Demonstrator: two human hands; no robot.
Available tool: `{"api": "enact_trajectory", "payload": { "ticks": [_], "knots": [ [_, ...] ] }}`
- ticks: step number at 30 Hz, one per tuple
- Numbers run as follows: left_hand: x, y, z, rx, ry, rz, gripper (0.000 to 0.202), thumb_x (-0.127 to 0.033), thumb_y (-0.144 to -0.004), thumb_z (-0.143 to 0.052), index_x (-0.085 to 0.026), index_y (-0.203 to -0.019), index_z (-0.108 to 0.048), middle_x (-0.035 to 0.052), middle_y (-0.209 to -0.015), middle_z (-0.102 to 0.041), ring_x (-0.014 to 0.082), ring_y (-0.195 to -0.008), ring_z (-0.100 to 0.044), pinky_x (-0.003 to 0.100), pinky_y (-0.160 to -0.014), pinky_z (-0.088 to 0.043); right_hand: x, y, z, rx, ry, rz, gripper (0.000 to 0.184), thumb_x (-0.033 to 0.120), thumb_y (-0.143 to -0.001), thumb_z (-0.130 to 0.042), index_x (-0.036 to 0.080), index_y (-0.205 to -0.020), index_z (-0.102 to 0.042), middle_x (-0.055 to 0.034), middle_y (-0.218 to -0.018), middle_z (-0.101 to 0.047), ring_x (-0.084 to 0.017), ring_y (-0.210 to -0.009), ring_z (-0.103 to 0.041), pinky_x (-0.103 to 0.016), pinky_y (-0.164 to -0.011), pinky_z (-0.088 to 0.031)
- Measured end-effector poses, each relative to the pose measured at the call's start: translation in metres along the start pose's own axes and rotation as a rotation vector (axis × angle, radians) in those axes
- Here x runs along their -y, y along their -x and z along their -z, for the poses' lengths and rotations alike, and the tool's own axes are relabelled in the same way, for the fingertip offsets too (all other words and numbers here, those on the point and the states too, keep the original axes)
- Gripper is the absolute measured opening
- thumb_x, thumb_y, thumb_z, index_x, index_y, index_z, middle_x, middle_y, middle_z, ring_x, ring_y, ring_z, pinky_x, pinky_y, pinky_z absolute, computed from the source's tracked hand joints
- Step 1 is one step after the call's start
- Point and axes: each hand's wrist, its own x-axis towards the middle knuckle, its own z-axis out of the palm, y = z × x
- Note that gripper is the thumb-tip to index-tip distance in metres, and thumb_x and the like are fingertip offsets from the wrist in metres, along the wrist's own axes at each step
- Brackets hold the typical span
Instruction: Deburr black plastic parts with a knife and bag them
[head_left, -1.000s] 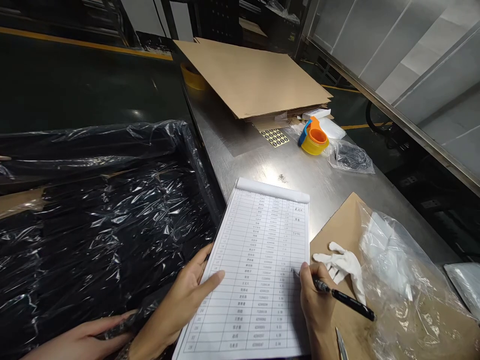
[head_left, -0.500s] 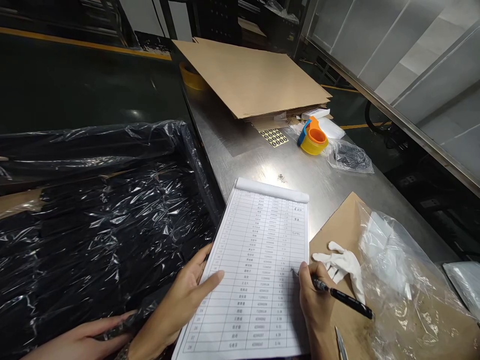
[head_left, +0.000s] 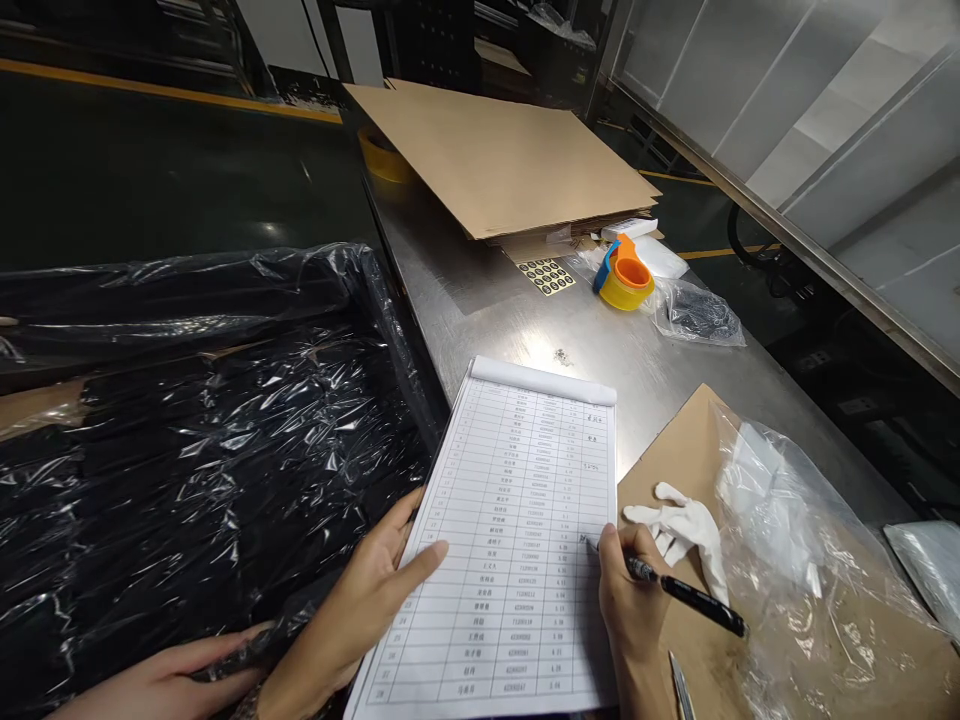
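Note:
A white paper pad (head_left: 517,500) with a printed table lies on the steel table (head_left: 480,290). My left hand (head_left: 360,600) grips the pad's left edge, thumb on top of the sheet. My right hand (head_left: 626,595) holds a black pen (head_left: 686,592), and the tip touches the sheet near its right-hand column. A white glove (head_left: 679,528) lies just right of my right hand on a brown cardboard sheet (head_left: 679,455).
A box lined with black plastic film (head_left: 195,440) fills the left; another person's hand (head_left: 161,675) rests on its near edge. Flat cardboard sheets (head_left: 502,155), a yellow-orange tape dispenser (head_left: 624,275), a sticker sheet (head_left: 547,275) and clear bags (head_left: 795,540) lie on the table.

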Motion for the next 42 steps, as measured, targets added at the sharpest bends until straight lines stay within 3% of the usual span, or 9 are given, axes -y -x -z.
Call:
{"api": "enact_trajectory", "payload": {
  "ticks": [7,13,17,22,29,42],
  "knots": [
    [0.0007,-0.0014,0.0027,0.034,-0.028,0.026,0.074,-0.038,-0.068,-0.069,-0.027,-0.133,-0.036,0.0027,-0.114,-0.066,0.0291,-0.106,-0.059,0.035,-0.081,-0.054,-0.0013,0.0004,0.0001,0.014,-0.018,-0.019,0.036,0.030,-0.081,-0.053,0.022,-0.052,-0.033,0.0073,-0.048,-0.032,-0.009,-0.046,-0.032,-0.024,-0.049,-0.030],
    [0.0001,-0.0001,0.0004,-0.004,-0.021,-0.004,0.070,-0.043,-0.072,-0.066,-0.022,-0.132,-0.037,0.0104,-0.120,-0.062,0.0301,-0.107,-0.059,0.039,-0.084,-0.053,-0.0042,0.0006,-0.0002,-0.005,-0.020,-0.035,0.035,0.029,-0.081,-0.053,0.022,-0.053,-0.033,0.0080,-0.048,-0.032,-0.009,-0.046,-0.031,-0.024,-0.049,-0.030],
    [0.0008,-0.0006,0.0013,0.042,-0.020,0.027,0.073,-0.041,-0.072,-0.067,-0.023,-0.134,-0.032,0.0099,-0.118,-0.063,0.0295,-0.107,-0.058,0.040,-0.086,-0.052,-0.0043,0.0002,0.0001,-0.007,-0.023,-0.040,0.034,0.030,-0.080,-0.053,0.022,-0.053,-0.034,0.0077,-0.048,-0.034,-0.009,-0.048,-0.032,-0.024,-0.051,-0.031],
    [-0.0005,0.0011,-0.0020,-0.020,-0.015,-0.001,0.073,-0.044,-0.070,-0.067,-0.022,-0.133,-0.036,0.0100,-0.119,-0.062,0.0295,-0.105,-0.060,0.039,-0.085,-0.052,-0.0031,0.0004,-0.0001,-0.005,-0.028,-0.047,0.035,0.030,-0.080,-0.052,0.022,-0.053,-0.032,0.0079,-0.048,-0.032,-0.009,-0.047,-0.031,-0.024,-0.050,-0.030],
    [0.0007,-0.0008,0.0023,0.043,-0.026,0.008,0.073,-0.042,-0.075,-0.065,-0.021,-0.135,-0.030,0.0100,-0.121,-0.061,0.0276,-0.109,-0.058,0.034,-0.084,-0.052,-0.0015,0.0017,0.0023,-0.056,-0.011,-0.078,0.034,0.030,-0.080,-0.053,0.021,-0.053,-0.034,0.0077,-0.049,-0.032,-0.009,-0.048,-0.031,-0.023,-0.050,-0.030],
    [0.0061,-0.0035,0.0069,0.066,-0.043,0.007,0.064,-0.039,-0.078,-0.062,-0.025,-0.132,-0.031,0.0071,-0.121,-0.061,0.0255,-0.106,-0.059,0.034,-0.085,-0.052,-0.0031,-0.0043,0.0071,0.023,-0.038,-0.068,0.034,0.032,-0.080,-0.053,0.021,-0.053,-0.037,0.0070,-0.050,-0.038,-0.009,-0.050,-0.036,-0.023,-0.052,-0.032]
  ]
}}
